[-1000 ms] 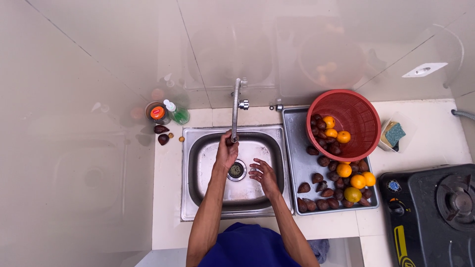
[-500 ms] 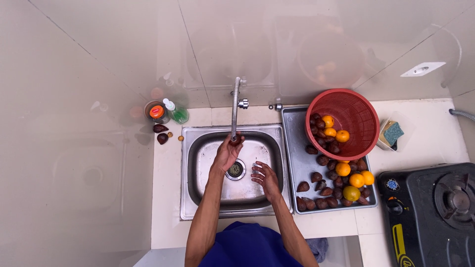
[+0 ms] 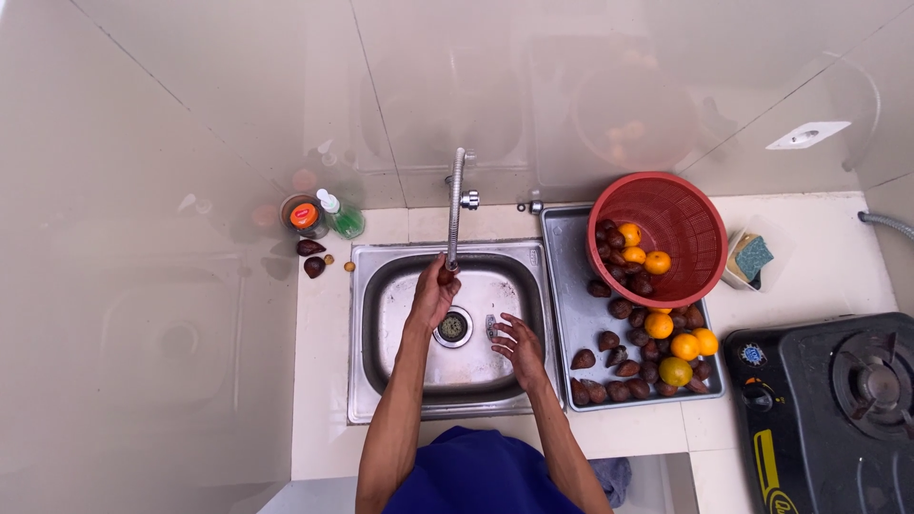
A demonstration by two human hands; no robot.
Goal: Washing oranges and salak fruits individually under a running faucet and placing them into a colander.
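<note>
My left hand (image 3: 433, 293) is raised under the spout of the metal tap (image 3: 456, 205), closed on a small dark brown fruit (image 3: 447, 275). Lower in the steel sink (image 3: 376, 314), my right hand (image 3: 519, 347) hovers with its fingers spread and nothing in it, just right of the drain (image 3: 452, 327). Whether water runs from the tap is too faint to tell.
A steel draining tray (image 3: 562, 286) right of the sink holds several dark brown fruits (image 3: 619, 366) and oranges (image 3: 681, 343). A tilted red basket (image 3: 681, 224) holds more. A sponge (image 3: 753, 255), a black gas stove (image 3: 838, 409), a soap bottle (image 3: 341, 217) and two loose fruits (image 3: 311, 257) stand around.
My left hand has stayed under the tap with the fruit, rising slightly. My right hand has drifted a little lower and to the right in the sink.
</note>
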